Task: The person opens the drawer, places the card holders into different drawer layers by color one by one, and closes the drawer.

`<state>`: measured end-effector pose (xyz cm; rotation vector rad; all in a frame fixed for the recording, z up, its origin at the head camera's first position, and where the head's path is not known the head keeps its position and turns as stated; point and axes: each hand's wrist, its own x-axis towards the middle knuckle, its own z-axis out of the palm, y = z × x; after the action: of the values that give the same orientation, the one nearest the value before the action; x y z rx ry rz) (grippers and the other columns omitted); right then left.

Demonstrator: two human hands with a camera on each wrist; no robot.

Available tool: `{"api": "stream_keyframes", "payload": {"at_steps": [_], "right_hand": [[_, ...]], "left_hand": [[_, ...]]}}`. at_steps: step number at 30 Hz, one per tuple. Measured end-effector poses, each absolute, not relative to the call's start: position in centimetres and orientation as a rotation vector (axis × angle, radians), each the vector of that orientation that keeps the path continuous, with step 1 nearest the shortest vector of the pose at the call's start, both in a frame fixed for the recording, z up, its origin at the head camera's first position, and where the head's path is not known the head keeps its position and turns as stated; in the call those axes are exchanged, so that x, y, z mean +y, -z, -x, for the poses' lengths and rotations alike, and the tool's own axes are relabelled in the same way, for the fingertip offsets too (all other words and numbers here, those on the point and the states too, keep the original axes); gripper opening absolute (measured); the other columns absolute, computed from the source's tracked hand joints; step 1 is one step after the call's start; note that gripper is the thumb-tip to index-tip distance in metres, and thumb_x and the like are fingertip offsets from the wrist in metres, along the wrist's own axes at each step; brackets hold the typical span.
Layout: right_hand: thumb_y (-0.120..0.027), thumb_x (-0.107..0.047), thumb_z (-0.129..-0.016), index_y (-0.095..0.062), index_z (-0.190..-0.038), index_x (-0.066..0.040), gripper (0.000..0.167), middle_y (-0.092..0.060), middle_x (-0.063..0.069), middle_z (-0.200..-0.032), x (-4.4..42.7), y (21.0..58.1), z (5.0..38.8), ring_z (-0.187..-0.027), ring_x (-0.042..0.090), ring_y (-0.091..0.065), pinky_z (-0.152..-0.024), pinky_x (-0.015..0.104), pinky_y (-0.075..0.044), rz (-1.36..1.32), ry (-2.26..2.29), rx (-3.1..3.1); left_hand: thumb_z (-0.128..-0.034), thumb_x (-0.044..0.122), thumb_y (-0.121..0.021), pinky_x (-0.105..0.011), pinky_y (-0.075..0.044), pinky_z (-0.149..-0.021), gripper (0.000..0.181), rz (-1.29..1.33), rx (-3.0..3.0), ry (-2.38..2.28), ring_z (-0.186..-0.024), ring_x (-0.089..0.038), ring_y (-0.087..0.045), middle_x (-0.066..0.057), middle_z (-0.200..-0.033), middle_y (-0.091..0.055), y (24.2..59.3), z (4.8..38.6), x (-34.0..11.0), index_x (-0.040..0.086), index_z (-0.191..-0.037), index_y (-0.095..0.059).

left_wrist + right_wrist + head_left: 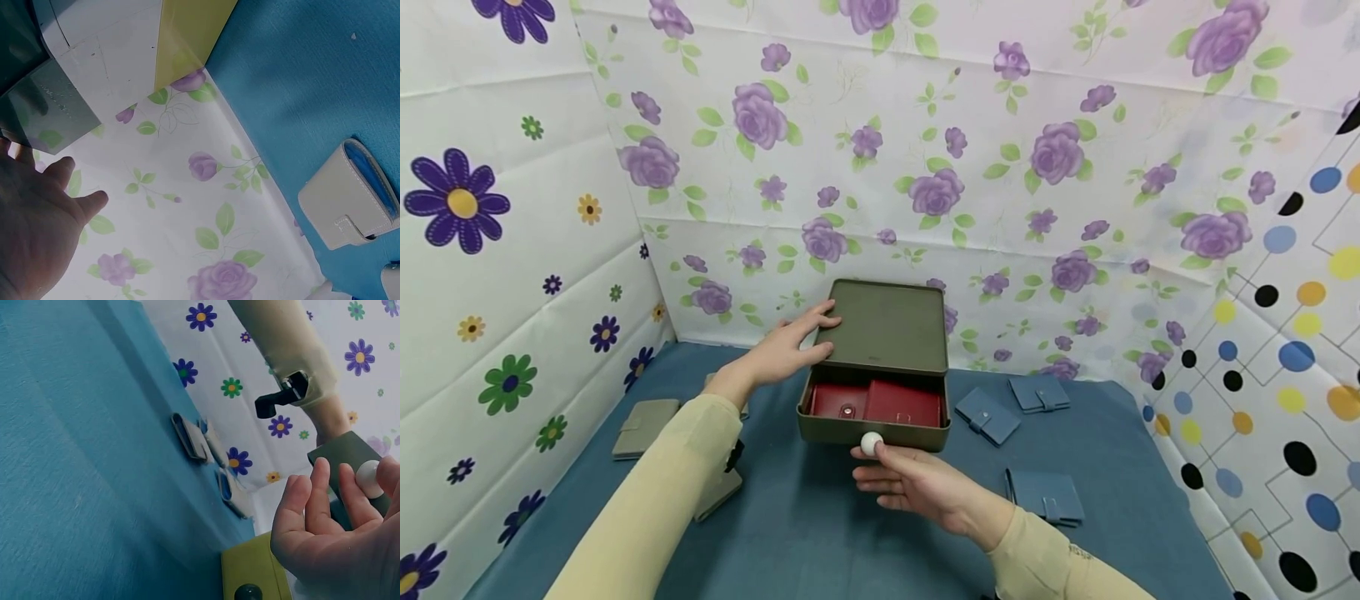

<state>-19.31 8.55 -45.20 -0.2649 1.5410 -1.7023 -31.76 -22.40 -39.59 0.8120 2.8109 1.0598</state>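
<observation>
Olive box (pixel 883 325), front gaping; R hand (pixel 921 487) pinches knob (pixel 871 442), L hand (pixel 784 348) spread @ edge.

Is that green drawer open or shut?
Open: the drawer juts out in front of the box, showing red wallets inside.

White rose-print sheet (pixel 880 208) behind blue cloth (pixel 835 533), daisy-print sheet (pixel 542 242) left, dotted sheet (pixel 1262 325) right.

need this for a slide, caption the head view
Left hand at an olive box of red wallets, right hand pinching a round white knob.
</observation>
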Motion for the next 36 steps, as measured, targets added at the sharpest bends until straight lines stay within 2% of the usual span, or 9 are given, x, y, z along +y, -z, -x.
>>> {"api": "stream_keyframes", "payload": {"at_steps": [6,19,27,36], "right_hand": [[-0.054,-0.056,-0.11,-0.056,-0.156,-0.008,0.066,-0.061,0.012,-0.15,8.1,45.3,19.7,-0.14,0.025,-0.057,-0.113,0.045,-0.044,0.234,1.778,1.547],[-0.056,-0.054,-0.11,-0.051,-0.158,-0.001,0.071,-0.049,0.017,-0.163,7.4,45.4,20.9,-0.148,0.03,-0.048,-0.116,0.044,-0.042,0.214,1.914,1.548],[-0.058,-0.054,-0.109,-0.056,-0.153,-0.004,0.066,-0.053,0.016,-0.159,6.5,45.4,22.2,-0.148,0.031,-0.048,-0.116,0.046,-0.042,0.195,2.01,1.552],[-0.057,-0.05,-0.111,-0.064,-0.141,-0.007,0.053,-0.063,0.008,-0.148,5.7,45.5,23.9,-0.143,0.028,-0.054,-0.104,0.037,-0.049,0.175,2.085,1.528]], "left_hand": [[-0.1161,0.036,-0.048,-0.069,0.004,-0.125,0.055,-0.811,2.802,-1.054,-0.164,-0.03,-0.013,0.003,-0.18,-0.007,39.7,31.6,-22.4,0.017,-0.167,-0.041],[-0.1173,0.033,-0.044,-0.072,0.001,-0.124,0.051,-0.825,2.819,-1.027,-0.164,-0.03,-0.014,0.002,-0.18,-0.007,39.5,31.5,-22.3,0.018,-0.166,-0.042],[-0.1179,0.033,-0.041,-0.071,0.003,-0.124,0.05,-0.812,2.818,-1.025,-0.164,-0.03,-0.013,0.002,-0.18,-0.005,39.4,31.4,-22.3,0.019,-0.166,-0.04],[-0.1178,0.034,-0.041,-0.072,0.002,-0.124,0.051,-0.811,2.832,-1.009,-0.164,-0.029,-0.013,0.002,-0.18,-0.006,39.4,31.4,-22.2,0.02,-0.166,-0.04]]}}
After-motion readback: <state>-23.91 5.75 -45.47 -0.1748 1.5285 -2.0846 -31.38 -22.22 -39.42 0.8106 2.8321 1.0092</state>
